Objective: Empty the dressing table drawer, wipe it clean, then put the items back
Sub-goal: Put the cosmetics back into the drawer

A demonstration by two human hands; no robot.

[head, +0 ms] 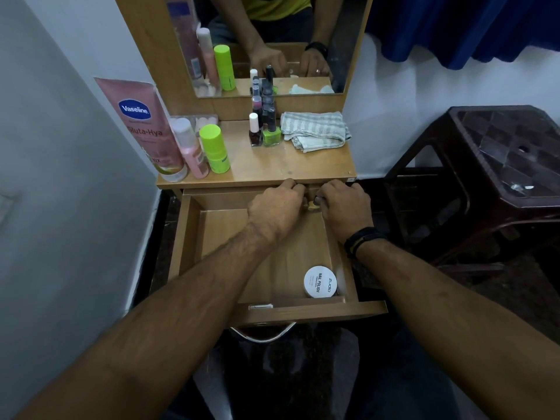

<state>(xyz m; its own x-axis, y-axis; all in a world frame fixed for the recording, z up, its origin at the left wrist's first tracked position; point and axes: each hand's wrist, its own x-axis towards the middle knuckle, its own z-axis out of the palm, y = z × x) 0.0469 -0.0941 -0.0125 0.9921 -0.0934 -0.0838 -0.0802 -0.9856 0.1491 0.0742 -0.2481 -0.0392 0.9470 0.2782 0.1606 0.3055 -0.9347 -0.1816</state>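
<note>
The wooden drawer [185,237] of the dressing table is pulled out towards me. Both my hands reach to its back edge, under the tabletop [272,165]. My left hand [275,206] and my right hand [347,207] have curled fingers and almost touch. Between them shows a small tan-capped item [312,206], with a dark piece at my right fingertips; most of it is hidden by my fingers. A white round nail polish remover tub [320,281] lies in the drawer's front right corner. A folded striped cloth [315,130] lies on the tabletop at the back right.
On the tabletop stand a pink Vaseline tube [142,125], a pink bottle [191,147], a green bottle [213,148] and nail polish bottles [271,133] before the mirror [306,31]. A dark plastic stool [500,165] stands to the right, a white wall to the left.
</note>
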